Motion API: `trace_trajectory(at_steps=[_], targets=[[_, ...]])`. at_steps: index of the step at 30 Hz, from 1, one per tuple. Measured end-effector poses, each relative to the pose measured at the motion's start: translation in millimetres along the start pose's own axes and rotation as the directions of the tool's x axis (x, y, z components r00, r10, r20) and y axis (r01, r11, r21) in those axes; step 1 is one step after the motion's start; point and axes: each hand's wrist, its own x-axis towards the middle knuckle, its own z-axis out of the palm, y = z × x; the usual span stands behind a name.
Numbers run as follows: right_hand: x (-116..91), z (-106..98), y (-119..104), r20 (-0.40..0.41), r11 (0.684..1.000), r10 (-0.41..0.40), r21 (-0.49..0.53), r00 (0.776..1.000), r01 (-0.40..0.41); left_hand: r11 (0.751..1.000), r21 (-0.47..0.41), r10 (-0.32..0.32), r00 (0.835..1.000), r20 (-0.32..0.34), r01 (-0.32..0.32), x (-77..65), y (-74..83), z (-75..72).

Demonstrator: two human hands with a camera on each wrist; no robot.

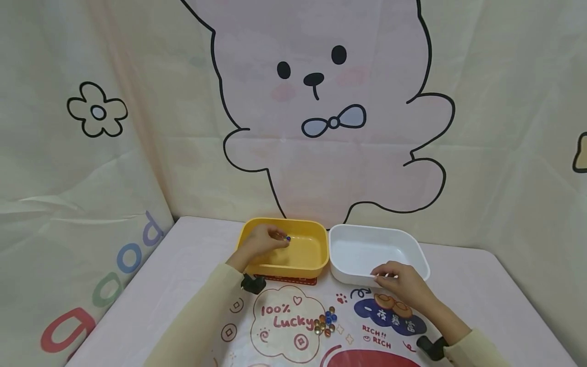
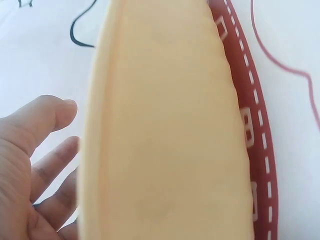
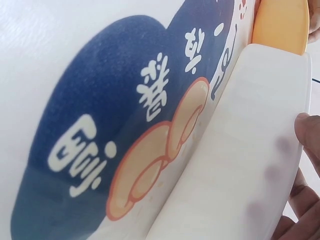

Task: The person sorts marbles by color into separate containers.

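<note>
My left hand (image 1: pixel 265 241) reaches over the near-left rim of the yellow tray (image 1: pixel 312 250). It pinches a small dark blue marble (image 1: pixel 288 238) at the tips of thumb and finger, above the tray's floor. In the left wrist view the tray wall (image 2: pixel 165 120) hides the fingertips and the marble. My right hand (image 1: pixel 403 281) is at the near rim of the white tray (image 1: pixel 348 279), fingers loosely bent with nothing seen between them. In the right wrist view, its thumb (image 3: pixel 306 127) is beside the rim, and darker spots show through the tray wall.
A small cluster of blue and amber marbles (image 1: pixel 326 322) lies on the printed tablecloth (image 1: pixel 367 318) in front of the trays. The two trays stand side by side near the back edge. A bear-printed curtain (image 1: pixel 316 168) hangs behind the table.
</note>
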Motion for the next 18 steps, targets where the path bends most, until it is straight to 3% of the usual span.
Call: trace_trajectory(at_steps=[8,18], targets=[[0,1,2,-0.005,1.000,-0.003,-0.003,1.000,0.003,0.999,0.020,0.042,0.999,0.003,-0.042,-15.5,12.9,3.5],[0,1,4,-0.007,1.000,-0.008,-0.001,1.000,0.008,0.981,0.030,0.191,0.981,0.033,-0.192,-46.4,33.5,17.1]])
